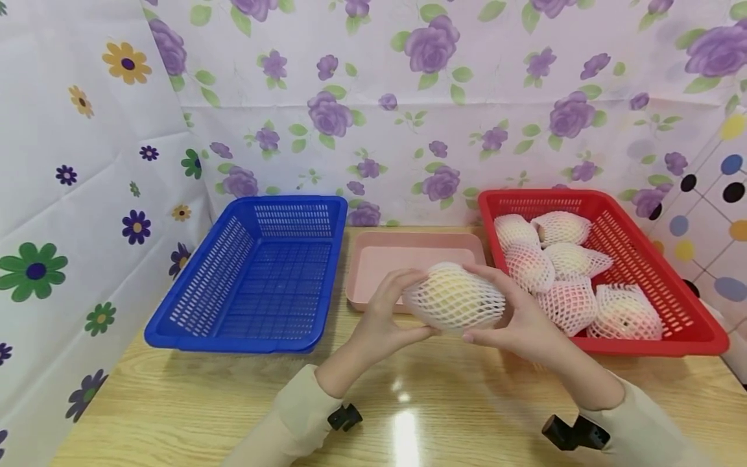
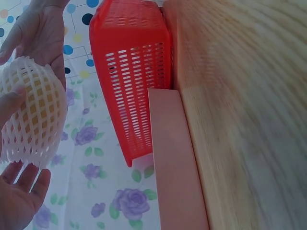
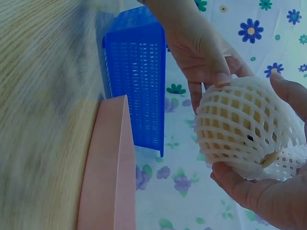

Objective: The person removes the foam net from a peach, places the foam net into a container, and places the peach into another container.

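Left hand [image 1: 388, 314] and right hand [image 1: 522, 318] grip one yellow fruit [image 1: 458, 298] in a white foam net from its two ends, fingers and thumbs spread about as wide as the fruit and curved round it. Fruit's up in the air, clear of the table [image 1: 245, 395], overlapping the pink tray [image 1: 385, 253] in the head view. Blue basket [image 1: 277, 279] is left of the tray, red basket [image 1: 694, 311] with more netted fruits [image 1: 566, 301] right.
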A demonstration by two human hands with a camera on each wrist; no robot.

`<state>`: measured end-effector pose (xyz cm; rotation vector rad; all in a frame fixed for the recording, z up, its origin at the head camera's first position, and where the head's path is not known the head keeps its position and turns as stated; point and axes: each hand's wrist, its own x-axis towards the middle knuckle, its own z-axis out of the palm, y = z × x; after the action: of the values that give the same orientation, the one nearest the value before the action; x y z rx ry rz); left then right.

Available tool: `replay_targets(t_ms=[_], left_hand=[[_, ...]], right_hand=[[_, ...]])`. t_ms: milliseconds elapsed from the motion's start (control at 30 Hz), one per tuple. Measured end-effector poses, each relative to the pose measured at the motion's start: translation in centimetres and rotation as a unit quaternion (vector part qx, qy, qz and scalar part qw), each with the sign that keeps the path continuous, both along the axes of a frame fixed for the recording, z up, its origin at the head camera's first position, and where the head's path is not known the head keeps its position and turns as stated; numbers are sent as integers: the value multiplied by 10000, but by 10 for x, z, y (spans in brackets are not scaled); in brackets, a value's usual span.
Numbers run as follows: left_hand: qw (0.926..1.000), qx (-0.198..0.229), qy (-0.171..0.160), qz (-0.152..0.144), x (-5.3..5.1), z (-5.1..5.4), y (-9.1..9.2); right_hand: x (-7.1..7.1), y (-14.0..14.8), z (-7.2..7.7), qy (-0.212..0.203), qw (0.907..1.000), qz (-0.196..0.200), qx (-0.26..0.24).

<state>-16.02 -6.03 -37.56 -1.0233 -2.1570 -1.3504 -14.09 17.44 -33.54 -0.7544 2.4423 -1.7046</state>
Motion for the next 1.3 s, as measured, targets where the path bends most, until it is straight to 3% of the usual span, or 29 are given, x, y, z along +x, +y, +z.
replay_targets(t_ms=[233,533,1100,1300], left_hand=[[10000,-32,5,53,-1,-7,-9],[9998,-43,27,174,0,-10,-16],[9988,-165,12,468,-3,-10,-22],[9994,-108,-292,134,-3,-3,-26]], right_hand=[[-8,-9,-14,183,9993,146,-283],[-15,-22,-20,547,9975,-266,369],[-29,-34,-36,171,9991,-286,-263],[-28,-31,-34,-143,9987,-286,-387]])
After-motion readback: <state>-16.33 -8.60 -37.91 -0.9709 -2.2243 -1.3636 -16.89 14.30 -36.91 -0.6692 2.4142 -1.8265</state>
